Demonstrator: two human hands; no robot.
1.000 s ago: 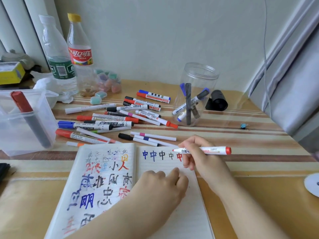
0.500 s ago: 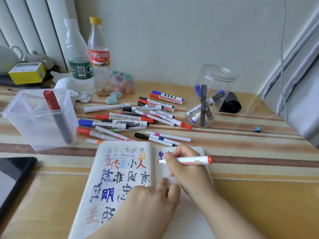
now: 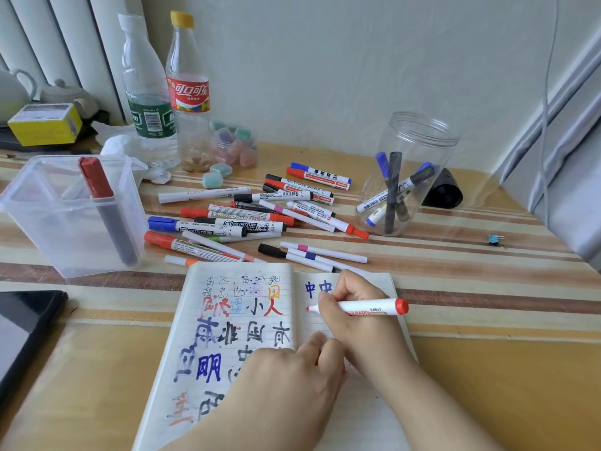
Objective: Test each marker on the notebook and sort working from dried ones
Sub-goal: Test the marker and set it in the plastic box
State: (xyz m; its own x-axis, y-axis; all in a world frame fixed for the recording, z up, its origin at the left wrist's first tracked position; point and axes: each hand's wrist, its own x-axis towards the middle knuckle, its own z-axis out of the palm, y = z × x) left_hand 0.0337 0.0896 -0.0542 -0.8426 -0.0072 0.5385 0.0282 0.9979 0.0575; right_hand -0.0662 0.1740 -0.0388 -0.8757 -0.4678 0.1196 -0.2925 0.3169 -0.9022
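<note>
The right hand (image 3: 354, 315) gripped a red whiteboard marker (image 3: 370, 308) in a writing hold, its tip just over the right page of the open notebook (image 3: 234, 323). The left hand (image 3: 292, 382), fingers loosely curled and holding nothing, pressed the notebook flat on the bench (image 3: 487, 369). For a valid test, the stroke should probably land on blank paper beside the existing characters. Untested markers (image 3: 247, 219) lay beyond the notebook, between the square tub (image 3: 42, 242) and the round jar (image 3: 409, 170).
</note>
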